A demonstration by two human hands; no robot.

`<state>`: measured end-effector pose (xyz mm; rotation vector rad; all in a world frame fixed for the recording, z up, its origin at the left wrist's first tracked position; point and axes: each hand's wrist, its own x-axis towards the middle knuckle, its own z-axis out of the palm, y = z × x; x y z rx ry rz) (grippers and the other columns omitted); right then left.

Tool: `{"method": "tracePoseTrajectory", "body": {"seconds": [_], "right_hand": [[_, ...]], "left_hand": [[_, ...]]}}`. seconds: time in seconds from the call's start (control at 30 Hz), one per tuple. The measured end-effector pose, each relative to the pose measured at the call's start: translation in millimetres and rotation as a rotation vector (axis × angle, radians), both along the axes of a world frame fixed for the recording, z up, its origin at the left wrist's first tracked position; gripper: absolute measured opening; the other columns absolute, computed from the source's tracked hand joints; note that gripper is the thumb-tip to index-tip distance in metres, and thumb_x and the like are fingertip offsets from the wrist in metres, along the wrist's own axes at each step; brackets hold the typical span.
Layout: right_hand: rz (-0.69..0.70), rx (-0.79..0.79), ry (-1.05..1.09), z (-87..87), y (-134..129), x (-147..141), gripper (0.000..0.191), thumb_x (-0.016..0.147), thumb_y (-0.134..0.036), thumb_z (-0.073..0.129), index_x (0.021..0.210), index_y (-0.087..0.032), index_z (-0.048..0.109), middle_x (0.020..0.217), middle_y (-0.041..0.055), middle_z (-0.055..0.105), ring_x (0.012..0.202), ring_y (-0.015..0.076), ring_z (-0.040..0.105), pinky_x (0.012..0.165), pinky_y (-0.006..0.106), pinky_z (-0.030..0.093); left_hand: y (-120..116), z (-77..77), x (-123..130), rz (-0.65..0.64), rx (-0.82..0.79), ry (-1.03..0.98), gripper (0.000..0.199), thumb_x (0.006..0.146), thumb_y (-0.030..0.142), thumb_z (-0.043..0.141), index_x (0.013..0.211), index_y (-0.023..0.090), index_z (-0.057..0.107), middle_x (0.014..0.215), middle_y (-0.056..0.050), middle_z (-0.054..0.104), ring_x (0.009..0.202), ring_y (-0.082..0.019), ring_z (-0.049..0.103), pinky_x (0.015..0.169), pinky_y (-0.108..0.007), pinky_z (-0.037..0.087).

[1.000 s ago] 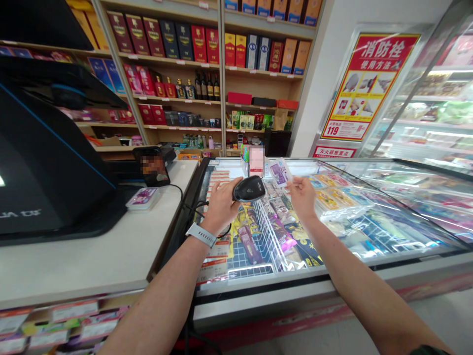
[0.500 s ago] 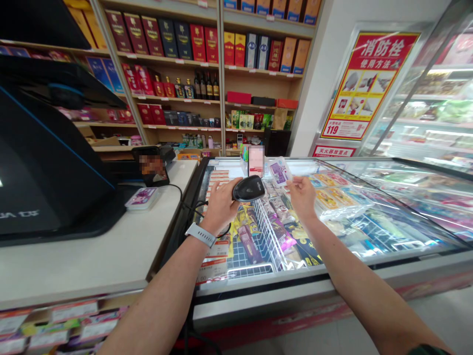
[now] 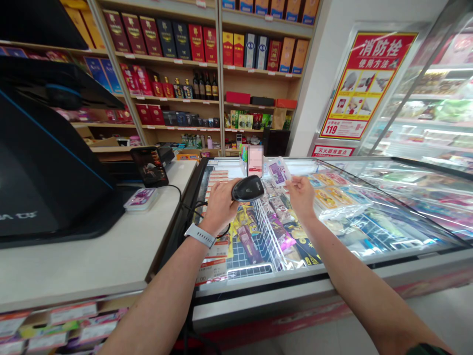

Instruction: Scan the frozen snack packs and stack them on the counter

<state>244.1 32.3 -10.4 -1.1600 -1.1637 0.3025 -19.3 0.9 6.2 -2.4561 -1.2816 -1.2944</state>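
Note:
My left hand (image 3: 221,203), with a pale watch strap at the wrist, is wrapped round a black handheld barcode scanner (image 3: 247,188) above the glass-topped freezer. To its right, my right hand (image 3: 301,195) pinches the lower edge of a flat clear pack with a purple label (image 3: 278,172), its labelled face tilted towards me. A small gap lies between scanner and pack. Behind them stands an upright pinkish panel (image 3: 255,160), blurred out. More packs with yellow labels (image 3: 334,197) sit on the glass beyond my right hand.
On the left counter (image 3: 74,276) stand a dark checkout machine (image 3: 48,167), a phone (image 3: 150,166) and a stack of purple-labelled packs (image 3: 142,198). The freezer (image 3: 266,296) holds wrapped ices in wire baskets. A cable runs by the counter's edge. Shelves of boxes and bottles line the back.
The whole view has shifted very slightly. Both hands keep their holds on the barcode scanner and the pack, in almost the same places.

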Motion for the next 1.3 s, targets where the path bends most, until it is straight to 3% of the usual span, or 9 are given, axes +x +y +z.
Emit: {"method": "tracePoseTrajectory", "body": {"seconds": [0.33, 1.0, 1.3], "right_hand": [[-0.007, 0.011, -0.018, -0.9, 0.5, 0.5, 0.03, 0.077, -0.048, 0.067, 0.09, -0.024, 0.054, 0.08, 0.004, 0.068, 0.072, 0.0229, 0.068, 0.063, 0.038, 0.056], [0.009, 0.001, -0.014, -2.2, -2.7, -2.2, 0.032, 0.077, -0.049, 0.068, 0.091, -0.023, 0.054, 0.081, 0.004, 0.068, 0.078, 0.0229, 0.067, 0.067, 0.039, 0.057], [0.014, 0.012, -0.029, -4.4, -8.3, -4.5, 0.033, 0.079, -0.05, 0.066, 0.093, -0.022, 0.054, 0.088, 0.0041, 0.067, 0.076, 0.0212, 0.066, 0.059, 0.034, 0.056]], "left_hand": [[0.2, -0.8, -0.6, 0.007, 0.009, -0.026, 0.051, 0.08, 0.014, 0.059, 0.131, 0.02, 0.055, 0.123, -0.009, 0.067, 0.116, -0.029, 0.059, 0.102, -0.045, 0.043], [0.0, -1.6, -1.0, -0.007, 0.018, -0.03, 0.051, 0.082, 0.014, 0.058, 0.132, 0.02, 0.053, 0.128, -0.009, 0.066, 0.121, -0.026, 0.058, 0.107, -0.043, 0.038], [-1.2, -0.1, -0.2, -0.011, 0.007, -0.02, 0.051, 0.081, 0.012, 0.056, 0.132, 0.019, 0.053, 0.128, -0.009, 0.066, 0.12, -0.027, 0.058, 0.107, -0.043, 0.038]]}}
